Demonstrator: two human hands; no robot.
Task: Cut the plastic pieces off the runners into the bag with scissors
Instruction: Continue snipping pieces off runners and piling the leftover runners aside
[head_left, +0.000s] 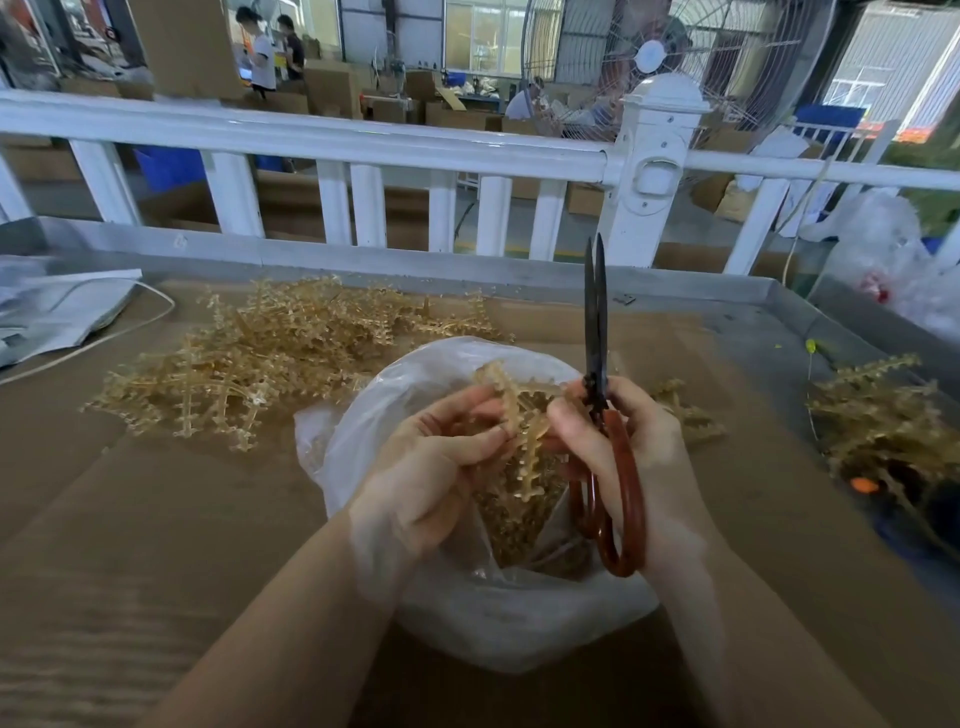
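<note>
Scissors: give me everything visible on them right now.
The scissors have long, narrow dark metal blades and large red-brown loop handles that look coated. The blades are nearly closed and point up and away, cutting nothing. The right hand grips them around the pivot and upper handles, just right of the runner held by the left hand. The handle loops hang down over the open plastic bag.

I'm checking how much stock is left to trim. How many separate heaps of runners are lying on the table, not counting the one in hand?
3: a big heap at left behind the bag, a small heap beside the right hand, and one at far right. More may be hidden.
</note>
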